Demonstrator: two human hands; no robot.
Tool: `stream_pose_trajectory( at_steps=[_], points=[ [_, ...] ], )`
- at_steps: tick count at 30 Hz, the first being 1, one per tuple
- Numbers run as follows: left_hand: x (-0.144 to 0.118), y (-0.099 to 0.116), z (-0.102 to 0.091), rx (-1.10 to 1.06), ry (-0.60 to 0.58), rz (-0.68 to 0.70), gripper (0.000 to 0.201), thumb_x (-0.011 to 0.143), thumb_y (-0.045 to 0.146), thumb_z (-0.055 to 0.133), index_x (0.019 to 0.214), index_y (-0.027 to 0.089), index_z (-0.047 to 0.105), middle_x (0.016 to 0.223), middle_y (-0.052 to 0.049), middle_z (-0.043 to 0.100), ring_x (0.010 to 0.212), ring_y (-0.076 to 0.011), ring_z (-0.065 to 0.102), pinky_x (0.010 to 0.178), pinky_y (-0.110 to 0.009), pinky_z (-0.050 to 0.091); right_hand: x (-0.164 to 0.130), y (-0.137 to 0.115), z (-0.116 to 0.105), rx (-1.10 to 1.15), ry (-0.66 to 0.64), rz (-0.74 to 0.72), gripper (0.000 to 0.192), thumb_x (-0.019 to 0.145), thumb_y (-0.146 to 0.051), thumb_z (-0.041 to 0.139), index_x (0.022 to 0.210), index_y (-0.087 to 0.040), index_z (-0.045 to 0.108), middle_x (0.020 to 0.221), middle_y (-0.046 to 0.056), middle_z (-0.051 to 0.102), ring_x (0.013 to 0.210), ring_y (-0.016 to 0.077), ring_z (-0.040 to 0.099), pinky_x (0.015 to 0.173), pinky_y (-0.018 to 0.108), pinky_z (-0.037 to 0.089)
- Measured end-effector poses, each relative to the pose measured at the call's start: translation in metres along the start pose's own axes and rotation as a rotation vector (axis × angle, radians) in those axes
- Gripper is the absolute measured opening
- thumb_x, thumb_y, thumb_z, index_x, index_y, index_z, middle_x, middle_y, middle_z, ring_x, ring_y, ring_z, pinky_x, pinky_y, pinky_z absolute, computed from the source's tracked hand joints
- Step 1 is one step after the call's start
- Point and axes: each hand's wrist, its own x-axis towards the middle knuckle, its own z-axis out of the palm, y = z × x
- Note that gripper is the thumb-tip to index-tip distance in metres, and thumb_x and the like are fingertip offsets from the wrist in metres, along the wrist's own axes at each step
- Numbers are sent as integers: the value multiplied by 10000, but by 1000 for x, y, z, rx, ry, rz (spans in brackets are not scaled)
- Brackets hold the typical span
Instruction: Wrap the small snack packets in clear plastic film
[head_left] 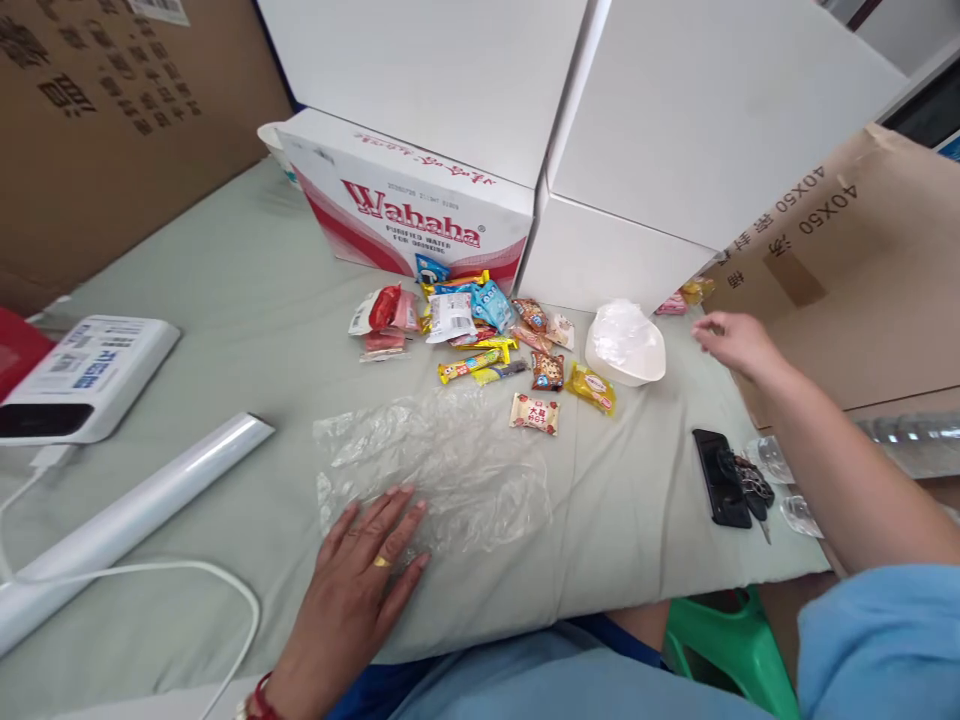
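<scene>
My left hand (365, 562) lies flat, fingers spread, pressing the near edge of a crumpled clear plastic sheet (442, 465) spread on the grey-green table cloth (225, 300). My right hand (731, 340) hovers open to the right of a white bowl lined with clear plastic (625, 343), holding nothing. A pile of small wrapped snacks (480, 330) lies between the sheet and a red-and-white Wahaha box (409, 205). One beige snack packet (535, 413) sits nearest the sheet.
A roll of clear film (135, 510) and a white device (86, 375) with a white cable (150, 575) lie at left. A black phone with keys (724, 477) rests at right. White boxes (675, 130) and brown cartons (840, 260) surround the table. A green stool (731, 645) stands below.
</scene>
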Motion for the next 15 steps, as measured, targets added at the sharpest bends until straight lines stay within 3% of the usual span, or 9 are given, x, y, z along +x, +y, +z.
stream_pose_trajectory(
  at_steps=[3, 6, 8, 11, 13, 15],
  points=[
    [-9, -11, -14, 28, 10, -53, 408, 985, 248, 560, 1389, 198, 576, 1426, -136, 648, 1439, -320, 500, 1222, -559, 319, -38, -5, 24, 16, -313, -62, 367, 789, -585, 631, 944, -269, 735, 918, 113, 765, 834, 309, 696, 791, 438, 527],
    [-17, -21, -24, 33, 42, -150, 311, 982, 233, 554, 1284, 213, 628, 1375, -119, 685, 1420, -318, 521, 1211, -570, 336, -64, -41, 29, -39, -590, -300, 457, 788, -574, 687, 1100, -252, 774, 989, 102, 786, 873, 294, 735, 799, 406, 567],
    [-23, -27, -29, 43, 49, -192, 276, 982, 238, 553, 1241, 219, 647, 1364, -107, 695, 1404, -321, 536, 1206, -577, 338, -75, -84, 27, -63, -735, -477, 443, 837, -543, 688, 1186, -285, 774, 1083, 86, 787, 919, 276, 748, 802, 377, 584],
    [-31, -33, -34, 66, 29, -202, 287, 989, 241, 538, 1247, 214, 660, 1406, -98, 676, 1390, -309, 550, 1215, -549, 329, -80, -167, 30, -58, -867, -749, 398, 927, -483, 633, 1265, -307, 750, 1146, 58, 778, 914, 234, 749, 758, 320, 584],
    [-35, -35, -36, 75, 2, -179, 320, 995, 226, 526, 1286, 199, 656, 1455, -101, 644, 1390, -289, 553, 1237, -513, 302, -77, -228, 43, -58, -877, -926, 373, 967, -439, 593, 1281, -297, 736, 1131, 45, 777, 932, 218, 739, 784, 307, 577],
    [-37, -35, -38, 75, -14, -161, 338, 997, 204, 522, 1306, 177, 657, 1470, -106, 634, 1391, -281, 555, 1259, -490, 263, -70, -290, 64, -58, -806, -1070, 337, 968, -396, 599, 1256, -284, 735, 1110, 38, 776, 932, 213, 725, 819, 313, 566]
  ],
)
